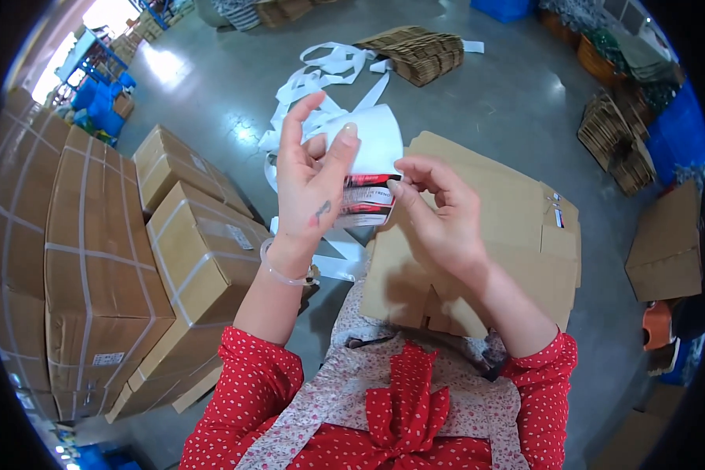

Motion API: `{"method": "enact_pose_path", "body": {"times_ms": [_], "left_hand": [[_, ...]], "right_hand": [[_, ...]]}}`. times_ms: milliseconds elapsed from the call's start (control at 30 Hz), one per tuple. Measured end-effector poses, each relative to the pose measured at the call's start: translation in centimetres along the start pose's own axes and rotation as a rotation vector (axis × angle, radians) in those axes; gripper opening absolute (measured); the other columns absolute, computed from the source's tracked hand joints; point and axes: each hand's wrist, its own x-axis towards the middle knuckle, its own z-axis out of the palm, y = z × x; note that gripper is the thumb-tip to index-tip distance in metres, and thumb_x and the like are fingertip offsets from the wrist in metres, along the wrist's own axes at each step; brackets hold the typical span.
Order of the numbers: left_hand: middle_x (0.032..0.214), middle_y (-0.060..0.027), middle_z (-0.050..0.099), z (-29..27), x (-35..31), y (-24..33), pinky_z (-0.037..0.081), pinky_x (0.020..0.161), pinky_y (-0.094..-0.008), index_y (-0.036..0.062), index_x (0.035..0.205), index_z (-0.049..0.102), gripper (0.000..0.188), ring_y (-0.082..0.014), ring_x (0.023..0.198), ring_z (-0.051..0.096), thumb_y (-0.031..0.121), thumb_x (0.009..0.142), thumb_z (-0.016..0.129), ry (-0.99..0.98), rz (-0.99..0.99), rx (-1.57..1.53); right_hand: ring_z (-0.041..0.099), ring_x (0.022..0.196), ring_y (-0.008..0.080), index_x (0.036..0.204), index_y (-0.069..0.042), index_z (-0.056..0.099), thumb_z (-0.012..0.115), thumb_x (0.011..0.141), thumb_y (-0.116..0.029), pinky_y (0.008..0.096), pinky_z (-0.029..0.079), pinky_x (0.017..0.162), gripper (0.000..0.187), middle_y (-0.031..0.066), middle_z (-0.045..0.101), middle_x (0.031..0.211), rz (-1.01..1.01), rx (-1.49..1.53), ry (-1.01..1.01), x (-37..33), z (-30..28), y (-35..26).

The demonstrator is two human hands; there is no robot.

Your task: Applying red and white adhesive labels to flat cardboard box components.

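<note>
In front of my chest, a white strip point(377, 135) curves over and carries black, red and white printed labels point(368, 202) at its lower part; it may be part of a roll. My left hand point(309, 184) holds this label strip from the left, thumb along its face and index finger raised. On the other side, my right hand point(446, 207) pinches the right edge of a label between thumb and fingertips. Beneath my right hand and forearm lie flattened cardboard boxes point(493, 211), apparently across my lap.
Loose white backing strips point(321, 84) trail in loops over the floor ahead. Beyond them sits a stack of folded cardboard point(419, 51). Strapped cartons point(106, 258) rise close on my left. Far right are more cardboard bundles point(615, 141), an open carton point(666, 247) and a blue container point(681, 125).
</note>
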Motion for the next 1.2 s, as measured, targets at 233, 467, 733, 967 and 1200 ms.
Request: {"method": "enact_pose_path", "body": {"times_ms": [233, 467, 733, 967, 1200], "left_hand": [[0.101, -0.0059, 0.065, -2.4, -0.7, -0.4, 0.048, 0.077, -0.023, -0.0053, 0.121, 0.059, 0.044, -0.0076, 0.09, 0.059, 0.034, 0.101, 0.058, -0.228, -0.428, -0.122], [0.12, -0.0126, 0.06, -5.9, -0.2, -6.4, 0.043, 0.091, -0.0284, -0.0073, 0.128, 0.056, 0.056, -0.0154, 0.108, 0.055, 0.042, 0.102, 0.05, 0.091, -0.233, 0.004], [0.13, -0.0248, 0.054, -7.4, -5.8, -11.1, 0.041, 0.099, -0.0364, -0.0101, 0.138, 0.044, 0.062, -0.0277, 0.118, 0.053, 0.037, 0.099, 0.056, 0.037, -0.185, 0.533], [0.123, -0.0303, 0.054, -5.5, -8.8, -11.4, 0.042, 0.095, -0.0431, -0.0128, 0.14, 0.036, 0.076, -0.0376, 0.11, 0.055, 0.031, 0.088, 0.07, -0.192, -0.032, 0.688], [0.115, -0.0307, 0.055, -4.5, -9.0, -12.1, 0.042, 0.095, -0.0463, -0.0139, 0.139, 0.036, 0.081, -0.0403, 0.106, 0.055, 0.028, 0.082, 0.077, -0.236, -0.002, 0.747]], "right_hand": [[0.058, 0.097, 0.0167, 0.105, -0.004, 0.073, 0.069, 0.087, 0.0, 0.0298, 0.048, 0.085, 0.019, 0.011, 0.063, 0.106, 0.088, -0.201, 0.011, -0.5, 0.8, -0.1], [0.05, 0.116, 0.027, 0.102, -0.002, 0.073, 0.072, 0.086, -0.012, 0.0361, 0.044, 0.095, 0.018, 0.0129, 0.055, 0.122, -0.174, -0.557, -0.435, -5.4, 0.5, -3.1], [0.05, 0.114, 0.0208, 0.097, -0.001, 0.073, 0.063, 0.093, -0.015, 0.0319, 0.042, 0.095, 0.017, 0.0099, 0.055, 0.112, 0.477, -0.365, -0.156, -4.4, -3.6, -0.2], [0.051, 0.11, 0.0212, 0.096, 0.0, 0.072, 0.063, 0.094, -0.019, 0.0311, 0.041, 0.093, 0.021, 0.0103, 0.056, 0.107, 0.534, -0.456, -0.205, -3.5, -3.2, 2.2], [0.051, 0.108, 0.0318, 0.093, -0.003, 0.067, 0.071, 0.085, -0.018, 0.0393, 0.041, 0.093, 0.018, 0.0157, 0.057, 0.109, 0.205, -1.059, -0.182, -3.8, -2.0, 3.3]]}}
